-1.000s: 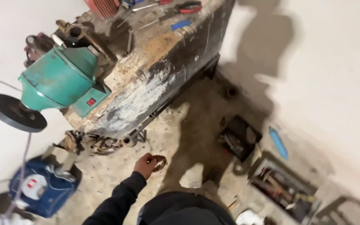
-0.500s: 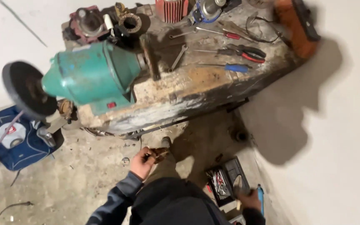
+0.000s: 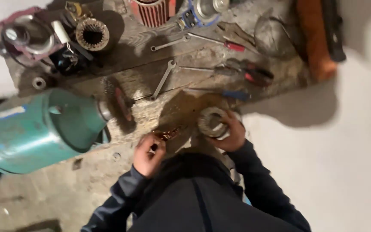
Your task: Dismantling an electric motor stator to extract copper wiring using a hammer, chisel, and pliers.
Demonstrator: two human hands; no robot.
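Right hand (image 3: 232, 133) is wrapped around a ring-shaped metal part (image 3: 211, 121), holding it at the near edge of the worn wooden counter (image 3: 194, 51). Left hand (image 3: 148, 152) is closed on a small coppery-brown piece (image 3: 167, 135) just left of the ring, the two close but apart. Green bench grinder (image 3: 39, 129) sits at left; open-end wrench (image 3: 164, 79) and red-handled pliers (image 3: 252, 73) lie farther back on the counter.

Single head view — looks steeply down, close over the workbench (image 3: 181, 107) edge.
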